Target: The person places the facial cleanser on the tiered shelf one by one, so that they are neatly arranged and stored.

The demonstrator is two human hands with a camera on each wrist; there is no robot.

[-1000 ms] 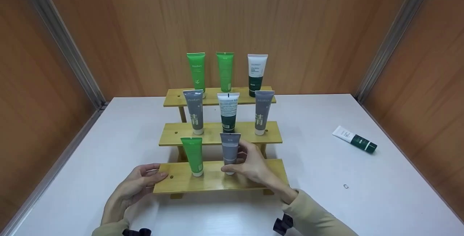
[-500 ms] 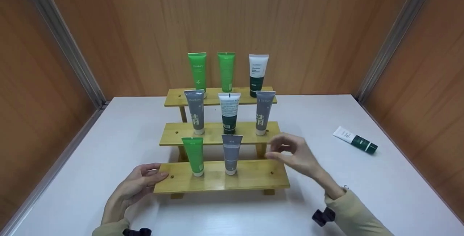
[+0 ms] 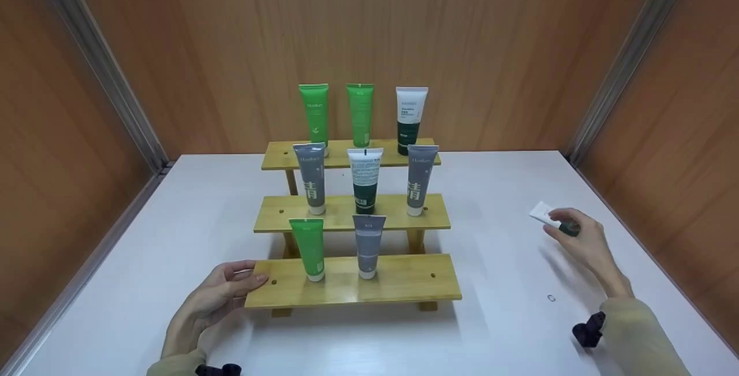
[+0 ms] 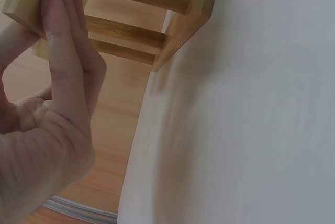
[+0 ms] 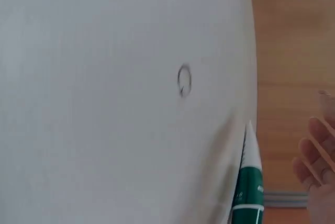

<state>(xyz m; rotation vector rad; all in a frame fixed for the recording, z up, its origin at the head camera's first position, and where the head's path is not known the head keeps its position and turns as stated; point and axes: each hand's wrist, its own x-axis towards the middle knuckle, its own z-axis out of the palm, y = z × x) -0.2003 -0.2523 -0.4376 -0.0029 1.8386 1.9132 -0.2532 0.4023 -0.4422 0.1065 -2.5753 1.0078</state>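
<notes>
My left hand [image 3: 215, 294] pinches the left end of the lowest shelf of a three-tier wooden display stand [image 3: 404, 283], thumb on top and fingers beneath. In the left wrist view the fingers [image 4: 65, 62] press against the stand's edge [image 4: 21, 4]. Over at the right, my right hand [image 3: 588, 246] hovers above a white and dark green squeeze tube [image 3: 541, 212] lying on the table. From the right wrist view, its spread fingers [image 5: 311, 153] are apart from that tube [image 5: 248, 185]. A green tube [image 3: 309, 246] and a grey tube [image 3: 368, 243] stand on the lowest shelf.
Two grey tubes flank a white and green tube [image 3: 365, 171] on the middle shelf. On top are two green tubes [image 3: 360, 113] and one white and green tube [image 3: 411, 107]. A small ring [image 3: 551, 298] lies on the white table. Wooden panels [image 3: 485, 47] enclose the back and sides.
My right hand has let go of the grey tube on the lowest shelf and moved right, over the lying tube. My left hand has stayed at the shelf's end.
</notes>
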